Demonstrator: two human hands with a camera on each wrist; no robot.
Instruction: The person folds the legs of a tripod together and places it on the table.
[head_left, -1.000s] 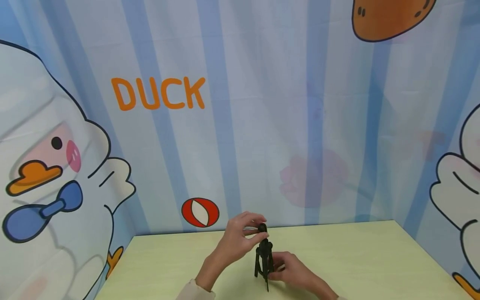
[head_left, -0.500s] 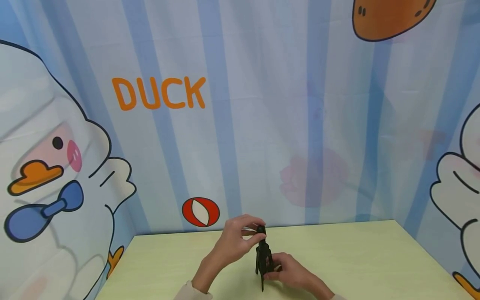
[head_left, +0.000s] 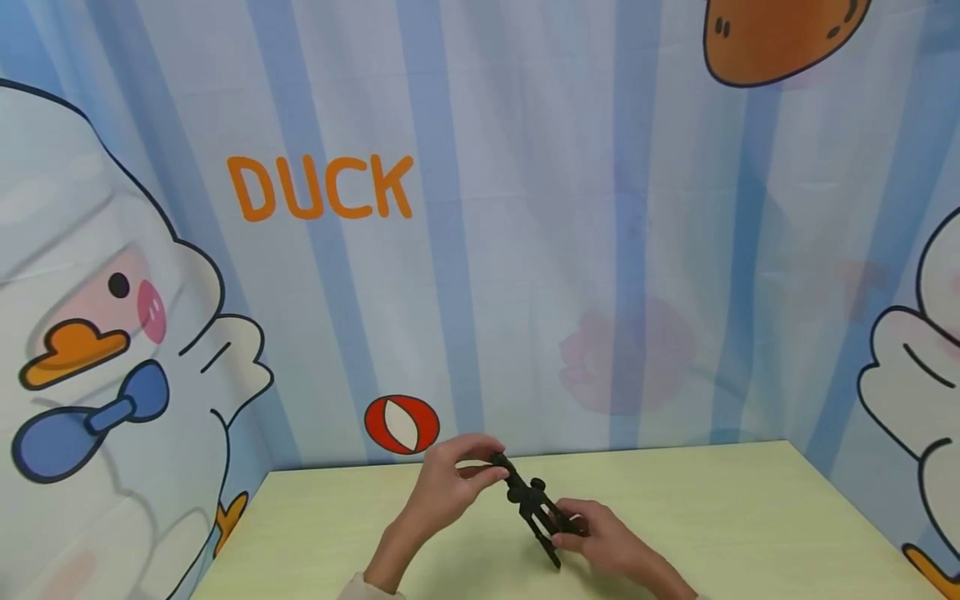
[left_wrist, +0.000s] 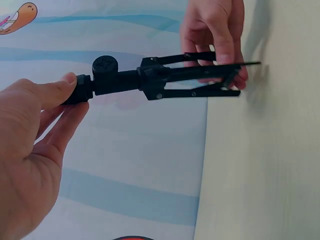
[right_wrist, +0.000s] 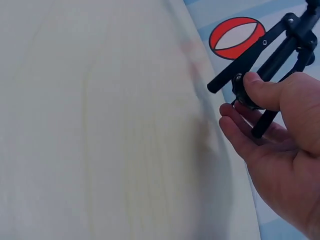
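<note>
A small black tripod is held between both hands above the table, tilted so its top points up-left and its legs down-right in the head view. My left hand pinches the top end between thumb and fingers. In the left wrist view, a round knob sits just beyond those fingertips, and the legs are slightly spread. My right hand grips the leg end; its thumb presses near the brace hub between the legs, with the fingers behind.
The pale yellow table stretches out below the hands. Behind it hangs a blue-and-white striped curtain printed with cartoon ducks and the word DUCK. Its lower edge meets the table's back edge.
The tripod has gone from nearly upright to tilted, its top swinging left and its legs right. My left hand shifted left with the top; the right hand kept near the legs.
</note>
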